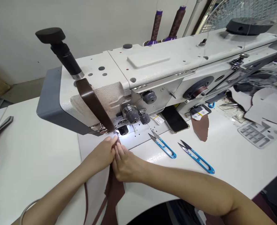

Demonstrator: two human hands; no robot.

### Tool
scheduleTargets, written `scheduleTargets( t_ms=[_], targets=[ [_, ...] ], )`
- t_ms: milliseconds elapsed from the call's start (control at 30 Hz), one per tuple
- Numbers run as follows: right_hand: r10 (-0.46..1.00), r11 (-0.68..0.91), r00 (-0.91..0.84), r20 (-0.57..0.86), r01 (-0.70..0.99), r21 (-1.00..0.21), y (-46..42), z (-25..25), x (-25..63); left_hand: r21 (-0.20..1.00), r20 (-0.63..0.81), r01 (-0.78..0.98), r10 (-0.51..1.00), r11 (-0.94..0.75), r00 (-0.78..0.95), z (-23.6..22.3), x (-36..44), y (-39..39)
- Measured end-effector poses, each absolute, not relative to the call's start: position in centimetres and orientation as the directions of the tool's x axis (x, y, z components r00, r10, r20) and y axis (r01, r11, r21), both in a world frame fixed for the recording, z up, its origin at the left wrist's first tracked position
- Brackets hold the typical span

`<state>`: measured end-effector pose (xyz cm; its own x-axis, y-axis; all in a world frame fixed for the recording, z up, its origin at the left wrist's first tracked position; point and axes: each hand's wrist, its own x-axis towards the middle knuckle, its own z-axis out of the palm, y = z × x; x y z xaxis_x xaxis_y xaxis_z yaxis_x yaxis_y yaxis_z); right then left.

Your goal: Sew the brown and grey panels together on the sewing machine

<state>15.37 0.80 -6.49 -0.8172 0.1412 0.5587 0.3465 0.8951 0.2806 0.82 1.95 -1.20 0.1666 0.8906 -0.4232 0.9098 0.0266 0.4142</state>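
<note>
Just past the left hand (pixel 103 153) and right hand (pixel 127 164), both gripping brown leather (pixel 116 194), stands a white sewing machine (pixel 152 59), with two blue snippers (pixel 173 154) and a black phone (pixel 174 118) to their right.

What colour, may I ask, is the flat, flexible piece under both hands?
The flat, flexible piece is reddish brown, seen best in the head view.

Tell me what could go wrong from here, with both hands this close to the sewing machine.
The left hand is close to the lit metal plate under the sewing machine, so a slip might catch a finger.

The brown material trails below the right hand, so its drag could pull it off line.

The blue snips lie with blades apart near the right forearm, which might brush them.
</note>
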Motion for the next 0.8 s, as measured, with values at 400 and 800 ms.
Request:
scheduleTargets(
  t_ms=[400,800],
  targets=[
    [0.114,0.914,-0.821,0.559,0.307,0.265,-0.5,-6.3,16.3,0.497,-0.456,0.866,0.864,0.048,0.214,-0.2,1.3,-0.1],
    [0.114,0.93,-0.834,0.539,0.281,0.237,0.7,-6.0,15.4,0.432,-0.413,0.902,0.886,-0.013,0.211,-1.6,-0.1,0.8]
  ],
)
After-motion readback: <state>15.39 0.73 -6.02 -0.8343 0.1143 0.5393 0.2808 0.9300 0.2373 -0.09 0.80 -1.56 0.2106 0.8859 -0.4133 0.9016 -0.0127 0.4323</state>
